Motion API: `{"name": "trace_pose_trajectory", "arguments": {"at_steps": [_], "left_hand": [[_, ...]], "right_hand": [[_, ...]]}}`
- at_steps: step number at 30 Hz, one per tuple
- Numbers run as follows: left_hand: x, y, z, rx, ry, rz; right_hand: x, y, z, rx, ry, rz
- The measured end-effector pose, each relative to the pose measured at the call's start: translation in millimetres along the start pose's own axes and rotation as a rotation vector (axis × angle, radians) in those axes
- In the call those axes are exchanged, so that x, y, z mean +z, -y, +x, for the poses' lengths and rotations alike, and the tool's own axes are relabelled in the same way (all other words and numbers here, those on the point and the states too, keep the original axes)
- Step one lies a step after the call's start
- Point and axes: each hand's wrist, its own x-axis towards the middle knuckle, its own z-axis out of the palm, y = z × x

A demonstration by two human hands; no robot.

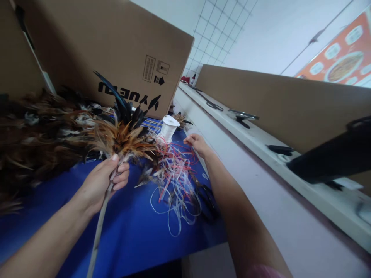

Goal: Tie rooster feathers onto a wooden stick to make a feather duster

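My left hand [101,181] is wrapped round the pale stick of a feather duster [123,137], just under its brown and black feathers. One long blue-black plume rises from the top. The lower stick slants down toward me. Over the right side of the blue table, my right hand [198,143] has its fingertips pinched together; whatever is between them is too small to make out. Close to that hand lies a tangle of white and red plastic ribbon [178,173], with a white spool [168,129] behind it. Dark-handled scissors [207,197] lie partly under my right forearm.
A heap of loose brown feathers [43,143] covers the left of the blue table [139,224]. Behind stands a large cardboard box [121,50]. Along the right runs a white ledge [249,135] holding scissors [214,105], a phone-like object [243,114] and a black cylindrical object [330,154].
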Motion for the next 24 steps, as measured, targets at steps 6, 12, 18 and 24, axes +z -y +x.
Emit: {"name": "trace_pose_trajectory", "arguments": {"at_steps": [6, 12, 18, 24], "left_hand": [[-3.0, 0.8, -0.4, -0.012, -0.005, -0.007], [-3.4, 0.7, 0.9, 0.003, -0.017, -0.029], [-2.1, -0.1, 1.1, 0.008, -0.024, -0.022], [-1.7, -1.7, -0.9, 0.009, 0.006, -0.013]], "right_hand": [[14.4, 8.6, -7.5, 0.018, 0.043, -0.123], [53.9, 5.6, -3.5, 0.151, 0.099, -0.161], [38.0, 5.9, 3.8, 0.206, 0.105, 0.071], [-8.8, 27.0, -13.6, 0.11, 0.09, 0.397]]}}
